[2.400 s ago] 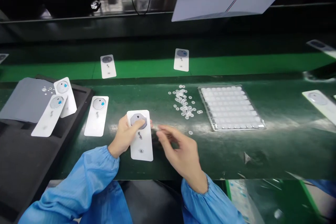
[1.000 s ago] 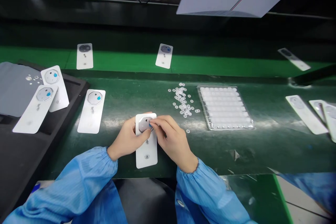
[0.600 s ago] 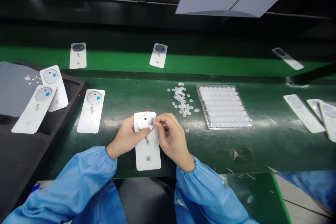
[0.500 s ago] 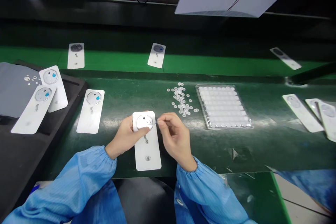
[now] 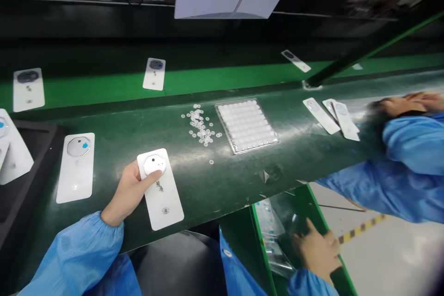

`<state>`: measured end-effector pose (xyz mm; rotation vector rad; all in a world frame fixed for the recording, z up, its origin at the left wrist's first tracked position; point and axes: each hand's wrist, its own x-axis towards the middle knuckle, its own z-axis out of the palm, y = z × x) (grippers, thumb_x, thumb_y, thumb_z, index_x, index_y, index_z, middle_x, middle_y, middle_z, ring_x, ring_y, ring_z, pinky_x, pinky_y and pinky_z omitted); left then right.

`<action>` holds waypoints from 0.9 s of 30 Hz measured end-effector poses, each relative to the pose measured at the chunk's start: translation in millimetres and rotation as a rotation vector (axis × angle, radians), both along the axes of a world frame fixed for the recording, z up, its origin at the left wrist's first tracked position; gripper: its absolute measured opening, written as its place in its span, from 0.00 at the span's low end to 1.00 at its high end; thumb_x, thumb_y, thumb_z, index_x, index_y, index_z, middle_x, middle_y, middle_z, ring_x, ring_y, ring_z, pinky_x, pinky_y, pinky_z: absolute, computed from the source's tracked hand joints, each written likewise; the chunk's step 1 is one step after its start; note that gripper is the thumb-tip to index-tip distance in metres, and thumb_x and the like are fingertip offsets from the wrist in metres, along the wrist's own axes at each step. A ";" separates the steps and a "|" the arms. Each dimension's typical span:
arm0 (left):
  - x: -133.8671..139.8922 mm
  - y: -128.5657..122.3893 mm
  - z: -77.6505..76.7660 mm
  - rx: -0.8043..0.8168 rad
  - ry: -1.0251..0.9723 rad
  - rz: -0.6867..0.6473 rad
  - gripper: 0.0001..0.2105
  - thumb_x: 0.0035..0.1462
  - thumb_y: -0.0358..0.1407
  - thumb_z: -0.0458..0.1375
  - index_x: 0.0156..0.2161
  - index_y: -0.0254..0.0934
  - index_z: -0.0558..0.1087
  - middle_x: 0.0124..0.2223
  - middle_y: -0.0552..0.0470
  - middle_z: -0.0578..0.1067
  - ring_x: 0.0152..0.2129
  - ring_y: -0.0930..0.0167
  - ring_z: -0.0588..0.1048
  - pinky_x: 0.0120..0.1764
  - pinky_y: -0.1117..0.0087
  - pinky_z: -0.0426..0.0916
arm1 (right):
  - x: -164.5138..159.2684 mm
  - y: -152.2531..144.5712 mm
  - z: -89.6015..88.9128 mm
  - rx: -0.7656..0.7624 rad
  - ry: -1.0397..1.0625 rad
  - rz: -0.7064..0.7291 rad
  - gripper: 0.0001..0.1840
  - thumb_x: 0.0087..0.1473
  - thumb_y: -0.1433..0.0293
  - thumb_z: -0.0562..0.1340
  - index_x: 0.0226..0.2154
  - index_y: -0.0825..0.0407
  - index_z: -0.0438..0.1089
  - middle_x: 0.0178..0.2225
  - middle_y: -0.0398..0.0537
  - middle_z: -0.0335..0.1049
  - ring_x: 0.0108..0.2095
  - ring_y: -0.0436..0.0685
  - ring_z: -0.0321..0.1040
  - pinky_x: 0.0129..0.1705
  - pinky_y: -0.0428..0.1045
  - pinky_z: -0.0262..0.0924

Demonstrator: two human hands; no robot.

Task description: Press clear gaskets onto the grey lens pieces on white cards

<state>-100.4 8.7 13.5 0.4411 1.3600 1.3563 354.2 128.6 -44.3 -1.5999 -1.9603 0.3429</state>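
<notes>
My left hand [image 5: 133,189] grips a white phone back cover [image 5: 166,203] by its left edge, its thumb lying over the round camera area at the top. Over an open green drawer [image 5: 258,231] below the table's edge, my right hand [image 5: 317,249] is stretched out with its fingers apart, slightly blurred. Clear plastic film [image 5: 277,259] lies in the drawer to the left of that hand. Another white back cover [image 5: 74,180], with a blue spot in its camera area, rests on the table left of my left hand.
Small clear discs [image 5: 199,125] lie scattered beside a clear tray [image 5: 239,150] of white round pieces. Several covers [image 5: 321,115] lie at the right, near a co-worker's hands [image 5: 405,104]. A black tray [image 5: 41,132] stands at the left. More covers [image 5: 154,74] lie on the green strip behind.
My right hand has left the cover, where it was pinching at the camera area, and moved down right over the drawer, opening. The view has turned right. My left hand keeps its hold.
</notes>
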 end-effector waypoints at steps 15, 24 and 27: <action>0.5 -0.4 0.3 -0.003 0.062 0.030 0.27 0.52 0.44 0.71 0.52 0.30 0.73 0.48 0.38 0.81 0.39 0.58 0.81 0.39 0.62 0.77 | -192.6 -6.4 35.2 0.218 -0.140 0.686 0.16 0.68 0.69 0.58 0.54 0.51 0.75 0.40 0.55 0.74 0.37 0.59 0.73 0.39 0.55 0.72; 7.5 0.5 8.1 0.049 0.114 0.046 0.52 0.53 0.39 0.71 0.74 0.43 0.43 0.41 0.49 0.82 0.34 0.63 0.82 0.36 0.65 0.78 | -155.1 -51.6 52.6 0.037 0.011 0.967 0.14 0.67 0.75 0.60 0.49 0.49 0.77 0.37 0.51 0.79 0.34 0.57 0.76 0.34 0.52 0.74; 11.2 -3.1 5.8 0.113 0.178 0.014 0.53 0.58 0.39 0.68 0.75 0.50 0.35 0.37 0.52 0.82 0.30 0.64 0.81 0.33 0.64 0.78 | -170.6 -52.1 57.8 -0.265 0.260 0.863 0.10 0.66 0.72 0.61 0.41 0.49 0.81 0.36 0.50 0.82 0.32 0.57 0.79 0.34 0.51 0.76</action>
